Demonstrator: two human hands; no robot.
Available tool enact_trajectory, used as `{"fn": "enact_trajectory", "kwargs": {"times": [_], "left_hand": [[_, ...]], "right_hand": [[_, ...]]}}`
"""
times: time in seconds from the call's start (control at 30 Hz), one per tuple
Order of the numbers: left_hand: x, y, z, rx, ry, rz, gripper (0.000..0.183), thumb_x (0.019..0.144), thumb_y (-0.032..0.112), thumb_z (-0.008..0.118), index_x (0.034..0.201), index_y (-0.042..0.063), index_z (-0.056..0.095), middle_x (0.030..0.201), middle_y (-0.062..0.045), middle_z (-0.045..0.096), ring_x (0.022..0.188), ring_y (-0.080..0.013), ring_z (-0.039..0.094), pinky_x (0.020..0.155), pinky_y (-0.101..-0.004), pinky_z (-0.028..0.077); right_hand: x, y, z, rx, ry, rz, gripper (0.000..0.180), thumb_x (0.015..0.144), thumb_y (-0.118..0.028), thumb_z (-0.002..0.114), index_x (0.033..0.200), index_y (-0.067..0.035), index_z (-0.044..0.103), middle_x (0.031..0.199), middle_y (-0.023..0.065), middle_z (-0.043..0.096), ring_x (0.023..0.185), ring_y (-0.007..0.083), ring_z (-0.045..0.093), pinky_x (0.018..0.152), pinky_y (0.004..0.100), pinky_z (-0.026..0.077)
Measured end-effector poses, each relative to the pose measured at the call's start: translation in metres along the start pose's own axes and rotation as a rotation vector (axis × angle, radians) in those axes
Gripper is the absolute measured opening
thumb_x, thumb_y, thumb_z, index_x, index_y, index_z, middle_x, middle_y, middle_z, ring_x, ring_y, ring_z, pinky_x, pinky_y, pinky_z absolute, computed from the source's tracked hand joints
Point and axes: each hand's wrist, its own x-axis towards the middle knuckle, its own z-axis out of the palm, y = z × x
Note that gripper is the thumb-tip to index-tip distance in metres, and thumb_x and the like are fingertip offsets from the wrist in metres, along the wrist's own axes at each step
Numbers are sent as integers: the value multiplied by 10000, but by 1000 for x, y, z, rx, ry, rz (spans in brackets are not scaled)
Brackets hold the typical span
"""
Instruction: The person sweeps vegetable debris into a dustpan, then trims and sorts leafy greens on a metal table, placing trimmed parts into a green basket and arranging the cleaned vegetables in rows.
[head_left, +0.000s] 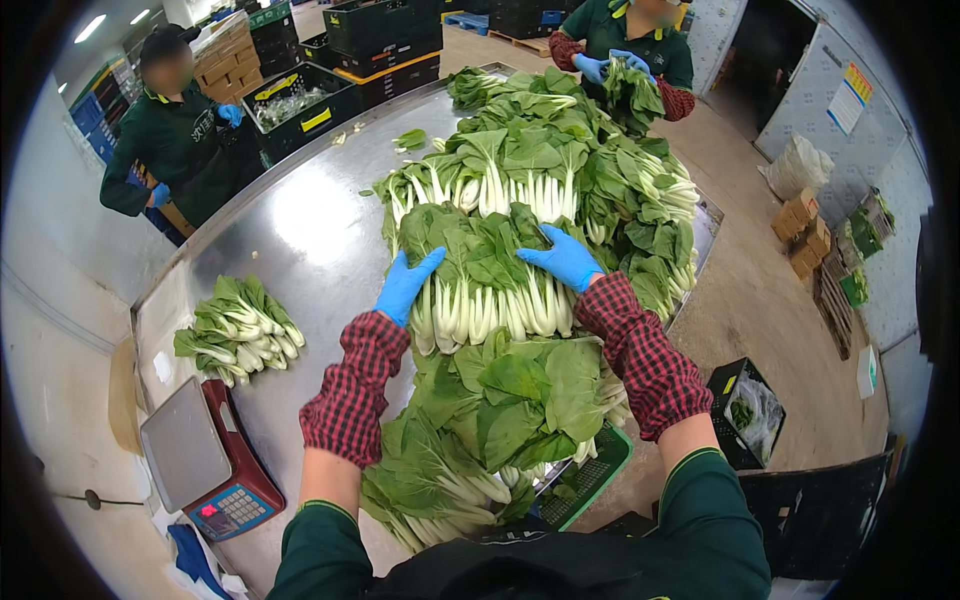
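Observation:
A broad row of bok choy (495, 300) lies before me, white stems towards me and leaves pointing away. My left hand (407, 287), in a blue glove, clasps the row's left side with the thumb over the leaves. On the opposite side my right hand (564, 259), also gloved, presses around the leaves and stems; some fingertips are hidden. Beyond them rises a large heap of bok choy (525, 150). Closer to my body, more bok choy with wide leaves (517, 397) is piled, partly over a green plastic crate (592, 480).
A red digital scale (232, 457) stands at left on the stainless steel table (300, 225), near a small bok choy pile (240, 330). Across the table a co-worker (626, 45) holds greens; another person (176, 135) stands at left beside black crates (307, 105). A black crate (746, 412) sits at right.

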Motion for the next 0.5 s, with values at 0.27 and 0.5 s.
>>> {"fn": "enact_trajectory", "kwargs": {"times": [0.27,0.5], "left_hand": [[8,3,-5,-59,-87,-104,717,779,206,813,1325,-79,444,1243,-158,599,1075,-230,615,950,-335,508],[-31,60,33,-114,-91,197,619,781,60,780,1314,-36,480,1232,-134,614,1080,-221,620,943,-354,521]], "right_hand": [[13,-48,8,-147,-157,-167,536,813,-406,691,1182,-32,581,1063,181,660,972,330,641,852,394,502],[-8,-66,-11,282,-62,-307,486,843,-161,659,1308,-57,565,1243,165,631,1110,220,630,947,317,479]]}}
